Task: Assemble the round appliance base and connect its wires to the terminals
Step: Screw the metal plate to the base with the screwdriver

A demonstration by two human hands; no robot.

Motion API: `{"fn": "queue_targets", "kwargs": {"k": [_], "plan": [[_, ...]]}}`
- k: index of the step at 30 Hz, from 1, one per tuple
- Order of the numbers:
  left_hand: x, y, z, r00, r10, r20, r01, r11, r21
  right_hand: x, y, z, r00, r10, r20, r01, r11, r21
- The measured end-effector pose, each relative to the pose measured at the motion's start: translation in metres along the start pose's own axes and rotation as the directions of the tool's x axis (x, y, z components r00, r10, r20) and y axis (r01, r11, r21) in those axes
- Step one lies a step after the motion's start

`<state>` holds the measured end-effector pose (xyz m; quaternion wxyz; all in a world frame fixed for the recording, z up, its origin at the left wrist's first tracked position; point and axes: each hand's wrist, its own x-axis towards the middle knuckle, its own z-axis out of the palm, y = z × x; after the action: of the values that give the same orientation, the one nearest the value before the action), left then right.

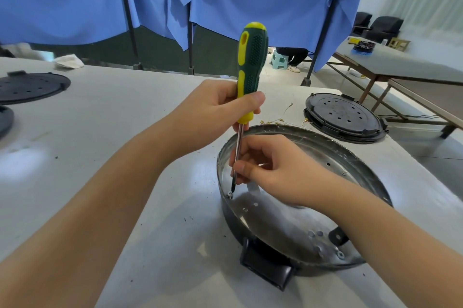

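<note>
Left hand (220, 104) grips screwdriver (248, 74) handle, centre frame. Right hand (270, 165) pinches shaft low, tip seemingly on screw (230, 195) inside round metal base (325, 147), lower right on table (112, 132).

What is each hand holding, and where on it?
The left hand grips the screwdriver low on its handle. The right hand pinches its metal shaft just above the tip, steadying it.

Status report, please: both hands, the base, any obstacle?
Left hand grips screwdriver handle; right hand pinches its shaft. Tip on screw inside metal base. Nothing in the way.
</note>
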<state>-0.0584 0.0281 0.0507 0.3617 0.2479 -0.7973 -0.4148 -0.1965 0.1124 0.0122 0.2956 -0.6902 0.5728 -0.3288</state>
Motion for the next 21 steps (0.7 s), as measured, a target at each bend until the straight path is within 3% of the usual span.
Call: {"fn": "queue_targets", "kwargs": {"k": [21], "plan": [[-0.001, 0.003, -0.011, 0.998, -0.033, 0.044, 0.030, 0.997, 0.067, -0.001, -0.006, 0.000, 0.999, -0.007, 0.042, 0.008, 0.999, -0.036]]}}
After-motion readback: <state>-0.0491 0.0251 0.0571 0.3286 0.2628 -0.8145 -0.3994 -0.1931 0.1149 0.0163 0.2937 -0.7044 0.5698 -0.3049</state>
